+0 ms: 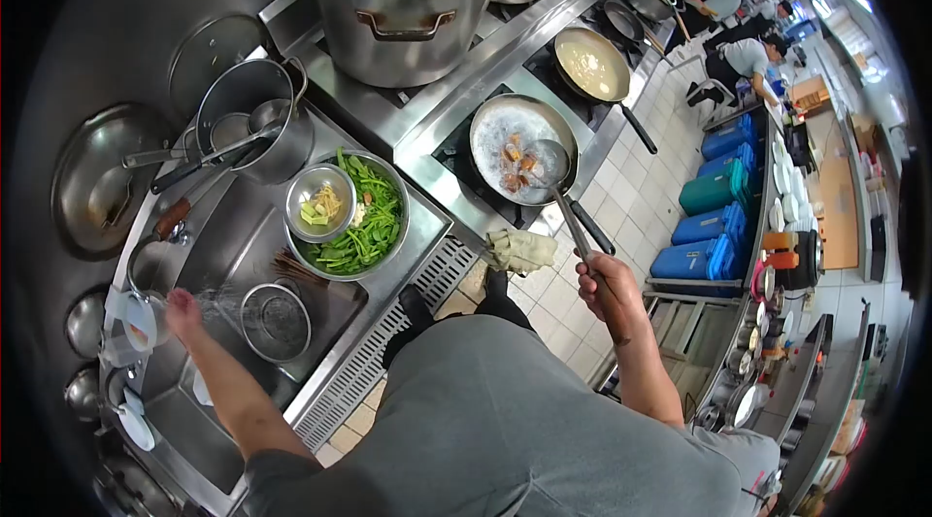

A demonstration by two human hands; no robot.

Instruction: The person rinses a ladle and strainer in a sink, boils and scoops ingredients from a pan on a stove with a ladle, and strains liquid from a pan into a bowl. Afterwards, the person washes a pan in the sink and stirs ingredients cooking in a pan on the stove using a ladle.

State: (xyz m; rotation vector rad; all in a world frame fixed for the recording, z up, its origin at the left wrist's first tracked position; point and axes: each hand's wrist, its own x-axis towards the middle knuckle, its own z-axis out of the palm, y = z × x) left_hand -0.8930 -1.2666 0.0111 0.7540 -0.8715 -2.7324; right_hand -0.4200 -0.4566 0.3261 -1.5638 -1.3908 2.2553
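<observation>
My right hand (pixel 604 284) is closed around the handle of a long ladle (pixel 575 218). The ladle's bowl rests in a pan (pixel 573 172) of white, bubbling liquid with brown chunks (pixel 513 153), over a burner. Over the sink (pixel 209 265), my left hand (pixel 182 315) is at the edge of a clear plastic container (pixel 138 321). Its fingers look curled, but what they grip is hidden. Water sprays beside this hand toward a round strainer (pixel 276 323). Between the hands sits a bowl of cut green vegetables (pixel 379 211), with a smaller bowl (pixel 320 203) of pale pieces in it.
A big stockpot (pixel 403 32) of cloudy liquid stands on the range at the back. Another pan (pixel 590 66) holds yellowish liquid. A folded cloth (pixel 521 251) lies by the stove edge. Blue bins (pixel 694 260) line the right side. Co-workers (pixel 748 61) stand farther off.
</observation>
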